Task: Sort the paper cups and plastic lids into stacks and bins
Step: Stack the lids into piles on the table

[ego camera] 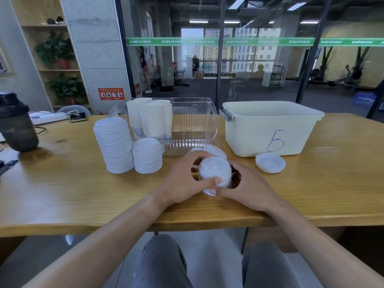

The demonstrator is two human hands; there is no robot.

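Holding a small stack of plastic lids (pixel 215 172) between my left hand (pixel 182 181) and right hand (pixel 247 186), fingers curled around it, above the wooden table (pixel 62 194).

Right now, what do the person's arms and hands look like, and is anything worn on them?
Both forearms are bare, with no sleeves in view. The left hand and right hand show no gloves, rings, watch or markings. Grey trousers cover the knees below.

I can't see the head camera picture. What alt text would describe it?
Both hands, left hand and right hand, grip a small stack of white plastic lids on a wooden table. Two taller lid stacks stand left, cups fill a clear bin, and a white tub sits right.
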